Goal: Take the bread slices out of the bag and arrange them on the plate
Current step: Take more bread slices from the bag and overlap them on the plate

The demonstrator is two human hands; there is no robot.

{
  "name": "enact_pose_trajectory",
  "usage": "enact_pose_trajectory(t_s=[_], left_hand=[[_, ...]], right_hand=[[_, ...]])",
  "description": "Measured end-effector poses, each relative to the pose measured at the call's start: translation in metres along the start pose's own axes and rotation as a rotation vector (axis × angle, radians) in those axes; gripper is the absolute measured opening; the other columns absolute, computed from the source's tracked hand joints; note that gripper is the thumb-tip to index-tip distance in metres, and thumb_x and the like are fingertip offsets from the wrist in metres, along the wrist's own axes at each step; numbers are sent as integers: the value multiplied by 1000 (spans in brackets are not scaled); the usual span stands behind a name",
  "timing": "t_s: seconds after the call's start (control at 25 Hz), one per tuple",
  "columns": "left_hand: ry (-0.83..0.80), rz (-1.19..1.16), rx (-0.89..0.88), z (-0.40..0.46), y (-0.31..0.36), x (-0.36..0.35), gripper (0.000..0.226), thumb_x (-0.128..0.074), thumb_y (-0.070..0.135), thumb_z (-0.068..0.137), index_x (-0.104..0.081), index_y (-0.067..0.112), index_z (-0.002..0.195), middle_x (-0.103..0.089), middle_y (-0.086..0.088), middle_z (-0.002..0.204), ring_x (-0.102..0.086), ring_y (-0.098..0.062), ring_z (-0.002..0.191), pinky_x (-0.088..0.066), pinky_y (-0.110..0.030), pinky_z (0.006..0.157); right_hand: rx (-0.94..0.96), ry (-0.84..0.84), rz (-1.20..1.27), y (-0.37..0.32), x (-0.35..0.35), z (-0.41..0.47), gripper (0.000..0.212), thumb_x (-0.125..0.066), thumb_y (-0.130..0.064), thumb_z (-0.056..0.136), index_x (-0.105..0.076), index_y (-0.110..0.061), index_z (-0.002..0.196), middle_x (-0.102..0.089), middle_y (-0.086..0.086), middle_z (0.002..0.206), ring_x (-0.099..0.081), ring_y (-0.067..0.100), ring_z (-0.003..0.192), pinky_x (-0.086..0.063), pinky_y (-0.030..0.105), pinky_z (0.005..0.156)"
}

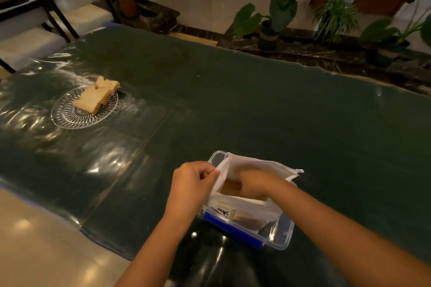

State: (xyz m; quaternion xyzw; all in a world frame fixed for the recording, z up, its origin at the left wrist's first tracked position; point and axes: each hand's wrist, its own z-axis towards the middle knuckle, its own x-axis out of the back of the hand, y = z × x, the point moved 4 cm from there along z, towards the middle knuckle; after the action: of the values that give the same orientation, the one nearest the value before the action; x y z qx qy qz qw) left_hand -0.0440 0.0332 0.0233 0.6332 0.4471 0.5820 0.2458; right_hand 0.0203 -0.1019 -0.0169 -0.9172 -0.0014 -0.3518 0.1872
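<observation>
A white plastic bread bag (pixel 247 207) stands open inside a clear plastic box with blue clips (pixel 283 233) near the table's front edge. My left hand (pixel 193 179) pinches the bag's left rim and holds it open. My right hand (pixel 254 183) reaches into the bag's mouth, its fingers around a bread slice (pixel 231 187) whose tan edge shows inside. Far to the left, a clear glass plate (pixel 70 114) carries several bread slices (pixel 93 99), overlapping, one leaning at the back.
The table (pixel 233 105) is covered with a dark green sheet under shiny plastic. White chairs (pixel 77 11) stand beyond its far left corner. Potted plants (pixel 275 14) line a ledge past the far edge. Pale floor shows at the lower left.
</observation>
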Motion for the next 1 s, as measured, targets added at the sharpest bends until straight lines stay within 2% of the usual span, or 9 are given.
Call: enact_pose_trajectory(t_s=[0.08, 0.16, 0.2, 0.32, 0.4, 0.56, 0.72, 0.88, 1.0], left_hand=[[-43, 4, -2, -1, -3, -2, 13, -64, 21, 82, -69, 24, 71, -68, 4, 69, -63, 4, 61, -48, -7, 49], [-73, 22, -21, 0, -3, -7, 12, -64, 22, 82, -69, 24, 71, -68, 4, 69, -63, 3, 62, -49, -9, 52], [-84, 33, -30, 1, -3, -8, 13, -64, 22, 83, -69, 24, 71, -68, 4, 68, -63, 4, 62, -48, -7, 51], [-117, 48, -39, 3, -4, -12, 15, -64, 20, 83, -69, 24, 70, -67, 8, 64, -63, 5, 62, -46, -3, 50], [-127, 43, -28, 3, -6, -13, 15, -64, 21, 83, -69, 25, 69, -68, 10, 64, -63, 6, 62, -47, -7, 51], [-139, 23, -14, 2, -7, -13, 17, -64, 21, 83, -68, 29, 69, -68, 11, 65, -63, 7, 62, -49, -12, 60], [-137, 5, -19, -1, -6, -11, 19, -63, 17, 83, -71, 26, 68, -68, 10, 61, -63, 4, 57, -48, -8, 53], [-127, 1, 1, -5, -5, -12, 20, -63, 16, 84, -70, 24, 66, -66, 7, 57, -63, -4, 55, -50, -15, 55], [-135, 5, 1, -6, 0, -11, 22, -64, 17, 83, -69, 28, 65, -66, 9, 55, -64, -5, 54, -51, -17, 55]], right_hand=[[-81, -38, 134, 17, -9, 5, 43, -64, -24, 81, -51, -14, 121, -54, 12, 116, -51, 27, 109, -42, 40, 97], [-48, -122, 513, 25, -19, 9, 51, -72, -17, 73, -53, -11, 120, -55, 17, 114, -52, 34, 106, -43, 47, 92], [-24, -86, 587, 29, -24, 13, 50, -75, -15, 69, -55, -12, 115, -57, 21, 116, -53, 38, 105, -43, 50, 92], [-292, 185, 451, 48, -30, 31, 41, -70, -39, 74, -56, -23, 110, -61, 10, 112, -56, 28, 98, -46, 40, 88], [-366, 194, 423, 53, -37, 43, 44, -65, -52, 73, -54, -29, 109, -60, 4, 107, -55, 21, 94, -45, 36, 86], [-321, 261, 281, 54, -40, 47, 42, -63, -52, 76, -55, -26, 108, -61, 6, 106, -56, 22, 94, -46, 39, 93], [-317, 304, 137, 51, -45, 48, 45, -61, -50, 78, -52, -26, 114, -59, 6, 113, -56, 23, 99, -44, 37, 90], [-148, 185, -164, 53, -55, 43, 38, -57, -33, 85, -51, -17, 119, -59, 9, 120, -56, 30, 108, -45, 38, 88], [-42, 240, -302, 50, -42, 35, 31, -57, -44, 83, -56, -24, 108, -60, 2, 100, -56, 17, 85, -42, 27, 71]])
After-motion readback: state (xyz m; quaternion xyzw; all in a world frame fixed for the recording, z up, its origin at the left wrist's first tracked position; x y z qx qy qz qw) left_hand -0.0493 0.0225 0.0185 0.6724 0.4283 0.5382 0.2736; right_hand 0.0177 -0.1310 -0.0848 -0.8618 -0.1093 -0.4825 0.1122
